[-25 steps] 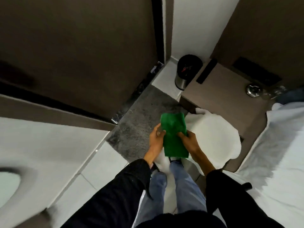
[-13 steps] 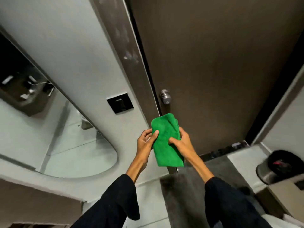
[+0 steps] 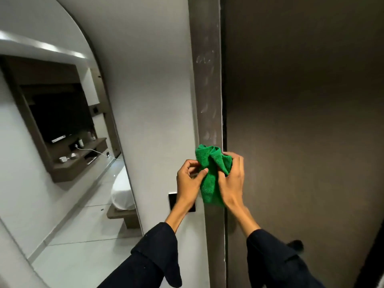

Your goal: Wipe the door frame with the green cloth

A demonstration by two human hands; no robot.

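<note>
A green cloth (image 3: 211, 171) is bunched up in front of the grey-brown door frame (image 3: 206, 80), a vertical strip with pale smudges on it. My left hand (image 3: 189, 183) pinches the cloth's left edge between thumb and fingers. My right hand (image 3: 232, 179) grips its right side, fingers curled over the top. Both hands hold the cloth at about the frame's mid-height; whether it touches the frame I cannot tell.
The dark brown door (image 3: 301, 121) fills the right side. Left of the frame is a white wall with a black switch plate (image 3: 173, 201), partly behind my left wrist. A tall arched mirror (image 3: 62, 142) further left reflects a TV unit and a bed.
My view has swung from the floor up to the frame. Both hands have risen with the cloth, which went from folded flat to bunched.
</note>
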